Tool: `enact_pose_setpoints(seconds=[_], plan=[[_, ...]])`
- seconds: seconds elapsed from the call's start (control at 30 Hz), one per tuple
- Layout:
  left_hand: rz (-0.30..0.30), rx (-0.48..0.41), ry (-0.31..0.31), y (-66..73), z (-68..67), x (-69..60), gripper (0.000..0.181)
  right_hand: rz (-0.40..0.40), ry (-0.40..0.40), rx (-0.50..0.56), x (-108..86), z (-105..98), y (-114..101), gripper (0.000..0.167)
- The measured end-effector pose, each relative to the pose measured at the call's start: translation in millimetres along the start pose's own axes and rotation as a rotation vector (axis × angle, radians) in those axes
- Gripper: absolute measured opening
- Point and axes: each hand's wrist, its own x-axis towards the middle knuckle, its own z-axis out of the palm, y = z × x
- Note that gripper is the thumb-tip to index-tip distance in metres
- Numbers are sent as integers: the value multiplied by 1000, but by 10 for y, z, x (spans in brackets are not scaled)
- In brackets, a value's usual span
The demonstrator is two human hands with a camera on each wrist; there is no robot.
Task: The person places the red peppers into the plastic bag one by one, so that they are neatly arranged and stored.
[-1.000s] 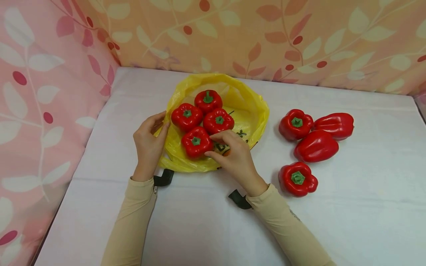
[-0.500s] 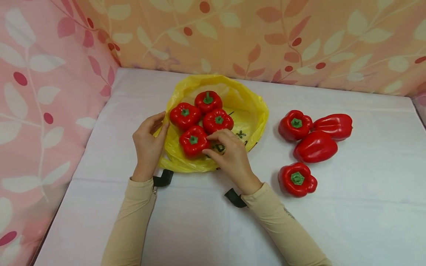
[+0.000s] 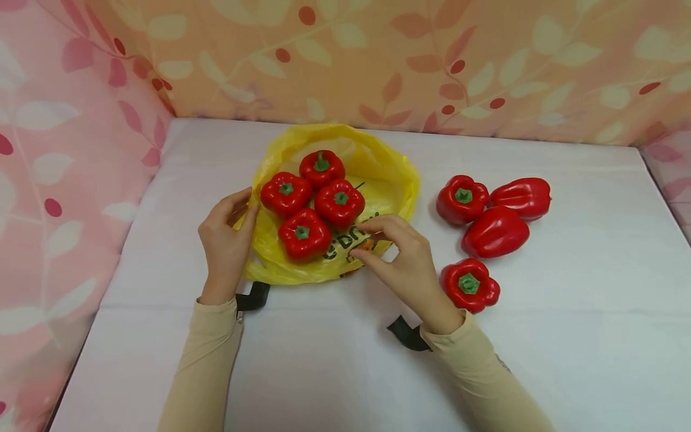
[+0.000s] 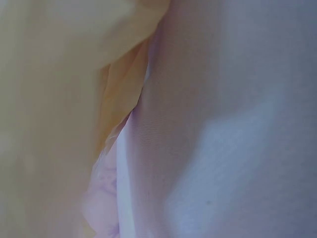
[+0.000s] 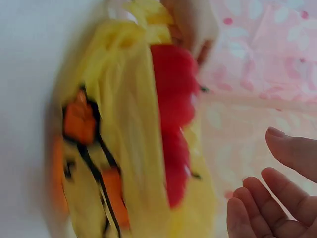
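Observation:
A yellow plastic bag lies with its mouth spread, holding several red bell peppers; the nearest pepper has its green stem up. At the bag's left rim, my left hand holds the plastic between thumb and fingers. My right hand hovers over the bag's front right part, thumb and fingers apart and empty, to the right of that pepper. The right wrist view shows my right hand with bent, spread fingers beside the bag. The left wrist view is blurred and shows neither hand clearly.
Right of the bag, three red peppers touch one another: one upright, two on their sides. Another pepper stands in front of them, near my right wrist. Patterned cloth hangs behind and left of the white table.
My right hand has let go of the nearest pepper in the bag and drawn back to the right. The head view has shifted slightly. My left hand stays at the bag's rim.

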Motion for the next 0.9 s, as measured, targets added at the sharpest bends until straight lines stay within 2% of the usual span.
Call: enact_pose_setpoints(seconds=[0.17,0.37,0.53,0.57,0.73,0.8,0.9], plan=[[-4,18,0,-9,-21,-4,26,50,46,-67,-91,-341,-29,40],[0,7,5,-3,-21,-1,26,85,153,-205,-198,-743,11,43],[-12,10,9,47,-12,-5,27,116,225,-188,-284,-1064,92,40],[-13,15,9,103,-13,-8,27,135,241,-175,-299,-1125,111,38],[-10,25,4,91,-8,-4,27,297,339,-160,-357,-1392,224,32],[-4,17,2,1,-6,1,28,381,383,-156,-376,-1474,308,30],[1,4,3,15,-2,1,27,481,448,-123,-411,-1570,493,29]])
